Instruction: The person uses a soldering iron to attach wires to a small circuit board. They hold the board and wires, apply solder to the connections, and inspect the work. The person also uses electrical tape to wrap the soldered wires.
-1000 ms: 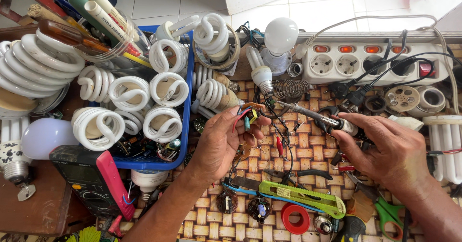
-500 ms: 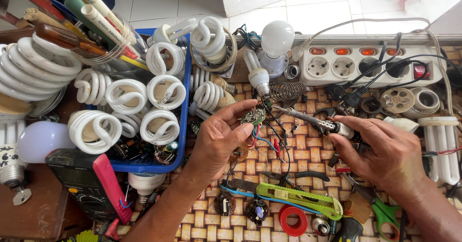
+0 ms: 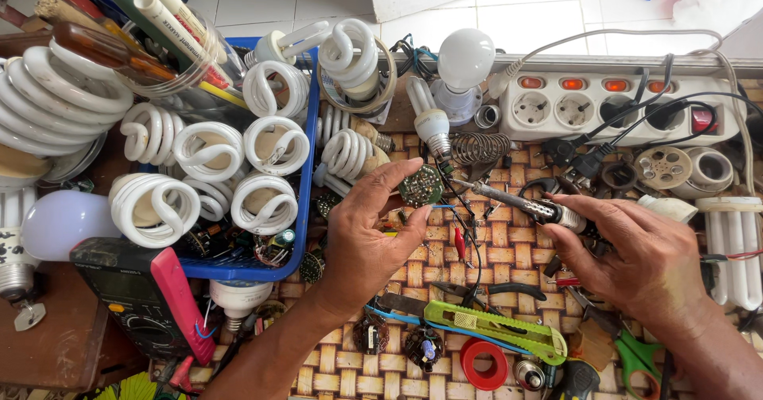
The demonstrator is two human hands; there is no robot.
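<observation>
My left hand point(image 3: 367, 237) pinches a small round green circuit board point(image 3: 420, 184) between thumb and fingers, held above the woven mat point(image 3: 509, 253). Thin red and black wires hang down from the board. My right hand point(image 3: 648, 261) grips a soldering iron point(image 3: 517, 203) by its handle. The iron's metal tip points left and sits right beside the board's edge. Both hands hover over the middle of the mat.
A blue crate point(image 3: 305, 177) of spiral lamp tubes stands at the left. A white power strip point(image 3: 612, 110) with plugged cords lies at the back right. A green utility knife point(image 3: 493, 328), a red tape roll point(image 3: 483, 364), a multimeter point(image 3: 143, 297) and loose bulbs lie around.
My left hand has turned the board from a tangle of wires at the fingertips to a flat pinch, and the iron's tip has come up to the board.
</observation>
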